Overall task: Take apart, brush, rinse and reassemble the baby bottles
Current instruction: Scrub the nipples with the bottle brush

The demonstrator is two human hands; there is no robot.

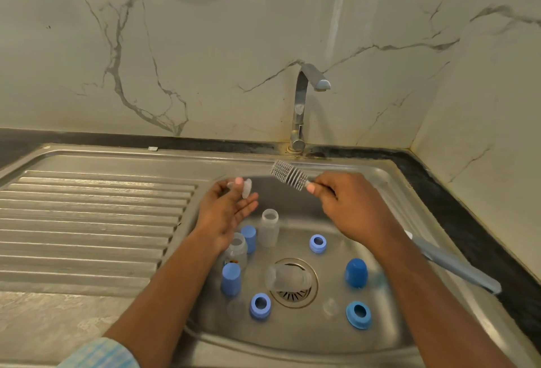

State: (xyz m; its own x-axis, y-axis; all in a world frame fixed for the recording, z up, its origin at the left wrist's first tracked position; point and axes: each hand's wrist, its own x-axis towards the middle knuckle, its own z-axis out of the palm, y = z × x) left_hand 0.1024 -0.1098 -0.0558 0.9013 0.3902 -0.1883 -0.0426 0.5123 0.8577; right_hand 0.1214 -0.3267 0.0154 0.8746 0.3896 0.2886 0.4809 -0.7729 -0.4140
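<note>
Clear plastic baby bottles (269,227) sit taken apart in the stainless steel sink basin (292,348), two upright, one lying on the drain, among blue caps (356,272) and blue screw rings (260,306); the left hand (225,211) pinches a clear silicone teat (246,188) between thumb and forefinger, other fingers straight; the right hand (348,200) grips a grey bristled bottle brush (288,175) in curled fingers.

You worked over a brushed-steel sink (295,200) with a dull sheen, its drainboard (87,221) ribbed. Your bottles (270,228) were cloudy, translucent plastic; the caps (356,272) and rings (259,306) smooth, matt blue plastic. Your brush (288,175) had rubbery-looking bristles. The wall (205,45) behind was glossy, marble-veined.
</note>
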